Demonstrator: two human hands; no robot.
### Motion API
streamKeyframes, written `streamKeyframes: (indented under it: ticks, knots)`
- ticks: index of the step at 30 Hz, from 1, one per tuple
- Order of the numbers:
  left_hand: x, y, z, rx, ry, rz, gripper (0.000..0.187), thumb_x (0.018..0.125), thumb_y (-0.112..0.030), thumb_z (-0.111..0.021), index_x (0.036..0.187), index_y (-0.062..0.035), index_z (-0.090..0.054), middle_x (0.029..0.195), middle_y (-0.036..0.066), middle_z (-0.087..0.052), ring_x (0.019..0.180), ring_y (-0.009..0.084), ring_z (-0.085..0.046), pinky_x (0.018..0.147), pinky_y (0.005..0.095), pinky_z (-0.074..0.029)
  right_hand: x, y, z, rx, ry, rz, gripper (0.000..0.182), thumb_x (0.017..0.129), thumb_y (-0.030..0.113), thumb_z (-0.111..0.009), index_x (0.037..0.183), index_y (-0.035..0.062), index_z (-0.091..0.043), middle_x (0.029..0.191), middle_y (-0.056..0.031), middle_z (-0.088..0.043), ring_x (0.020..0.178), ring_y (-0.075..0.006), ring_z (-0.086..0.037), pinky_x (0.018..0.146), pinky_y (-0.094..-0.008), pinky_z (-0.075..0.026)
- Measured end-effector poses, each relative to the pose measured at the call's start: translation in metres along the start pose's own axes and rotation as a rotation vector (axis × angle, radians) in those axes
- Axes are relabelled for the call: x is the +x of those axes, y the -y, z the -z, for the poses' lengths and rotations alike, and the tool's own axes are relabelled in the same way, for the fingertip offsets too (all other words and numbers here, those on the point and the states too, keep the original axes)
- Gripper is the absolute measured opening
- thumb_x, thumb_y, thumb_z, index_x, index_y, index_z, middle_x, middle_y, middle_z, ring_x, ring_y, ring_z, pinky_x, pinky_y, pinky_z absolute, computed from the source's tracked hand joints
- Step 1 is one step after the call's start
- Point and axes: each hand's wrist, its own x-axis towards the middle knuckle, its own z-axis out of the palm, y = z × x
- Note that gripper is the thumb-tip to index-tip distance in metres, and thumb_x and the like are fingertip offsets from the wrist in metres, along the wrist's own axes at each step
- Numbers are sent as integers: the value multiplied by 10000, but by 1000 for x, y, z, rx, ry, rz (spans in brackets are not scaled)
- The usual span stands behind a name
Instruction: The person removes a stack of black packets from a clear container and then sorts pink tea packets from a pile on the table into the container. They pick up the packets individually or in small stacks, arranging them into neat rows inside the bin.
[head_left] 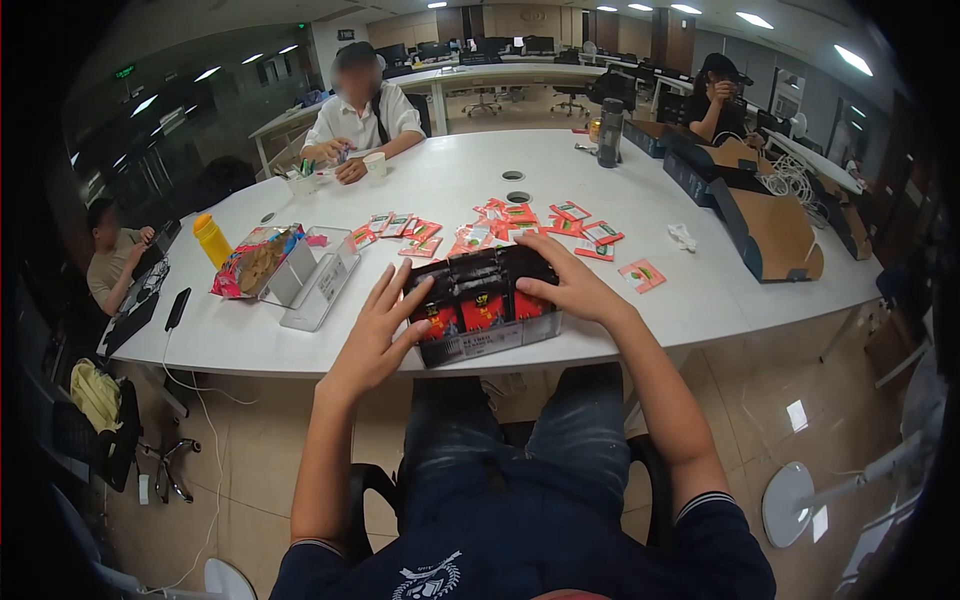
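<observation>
Near the table's front edge stands a clear plastic box (490, 340) filled with black and red packets (484, 308). My left hand (375, 325) lies along the left end of the box, its fingers spread against the packets. On the right end rests my right hand (570, 280), fingers apart, touching the top of the packets. Many small red and white sachets (475, 237) are scattered behind the box. A second clear box (318, 290) sits to the left, beside a pink bag of brown snacks (255, 268).
A yellow bottle (211, 240) and a phone (178, 309) with a cable are at the left. A person (365, 120) sits across the table near paper cups. At the right are a crumpled tissue (682, 237), a dark bottle (609, 133) and open cardboard boxes (770, 235).
</observation>
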Motion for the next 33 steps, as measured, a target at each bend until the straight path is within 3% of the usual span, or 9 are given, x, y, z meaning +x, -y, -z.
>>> streamKeyframes:
  ticks: [2, 7, 8, 10, 15, 18, 21, 25, 33]
  knots:
    - [-4, 1, 0, -17, -17, -16, 535, 1056, -357, -616, 1560, -190, -546, 1729, 158, -300, 1613, 386, -208, 1289, 491, -233, -1, -1, -1, 47, 1, 16, 802, 985, 539, -690, 1598, 104, -413, 1630, -212, -408, 1516, -373, -393, 1221, -452, -360]
    - [1, 12, 0, -91, -49, -101, 525, 1022, -303, -673, 1520, -159, -591, 1721, 185, -306, 1599, 370, -255, 1294, 473, -211, -5, 1, 0, 287, -13, -51, 831, 1011, 457, -705, 1649, 101, -309, 1623, -192, -394, 1486, -284, -430, 1183, -417, -416]
    - [3, 12, -3, -131, -64, -110, 529, 1001, -331, -706, 1496, -165, -618, 1722, 185, -302, 1597, 368, -258, 1294, 473, -211, -5, -6, -5, 364, -2, -52, 817, 1030, 508, -648, 1657, 123, -293, 1620, -195, -413, 1486, -359, -427, 1212, -441, -354]
    - [9, 18, -9, -99, -49, -110, 545, 977, -356, -738, 1478, -167, -635, 1726, 180, -293, 1595, 365, -263, 1292, 478, -216, -3, -18, -15, 206, -39, -17, 816, 1034, 516, -639, 1651, 107, -295, 1613, -193, -421, 1482, -350, -437, 1209, -429, -358]
    - [10, 24, -19, -255, -123, -83, 468, 919, -223, -795, 1375, -167, -706, 1693, 168, -357, 1582, 342, -300, 1273, 458, -271, -5, -18, -10, 442, -75, -85, 797, 996, 378, -751, 1616, 88, -344, 1574, -174, -462, 1401, -301, -512, 1168, -397, -412]
    - [11, 17, -18, -280, -181, -61, 380, 897, -225, -825, 1259, -144, -742, 1639, 175, -420, 1549, 364, -343, 1264, 465, -291, -11, 1, -6, 13, -286, 165, 601, 909, 307, -826, 1436, 118, -609, 1554, -145, -508, 1472, -330, -454, 1205, -463, -378]
    - [14, 17, -19, -313, -211, -29, 295, 894, -206, -821, 1164, -112, -748, 1605, 170, -465, 1524, 356, -381, 1249, 459, -306, -6, 29, -8, -107, -214, 324, 394, 838, 275, -867, 1187, 124, -764, 1505, -122, -558, 1459, -337, -455, 1210, -478, -364]
    - [19, 16, -20, -369, -234, -29, 204, 896, -189, -811, 1034, -64, -726, 1578, 170, -501, 1498, 346, -421, 1230, 448, -322, 17, 26, -24, -259, -164, 358, 247, 801, 273, -879, 955, 99, -794, 1395, -100, -637, 1390, -334, -508, 1174, -465, -386]
    - [21, 15, -15, -367, -193, 6, 191, 912, -217, -803, 994, -61, -729, 1573, 168, -502, 1496, 350, -415, 1233, 457, -314, 19, 25, -22, -213, -118, 313, 233, 810, 256, -872, 944, 91, -775, 1345, -83, -663, 1368, -319, -529, 1167, -459, -392]
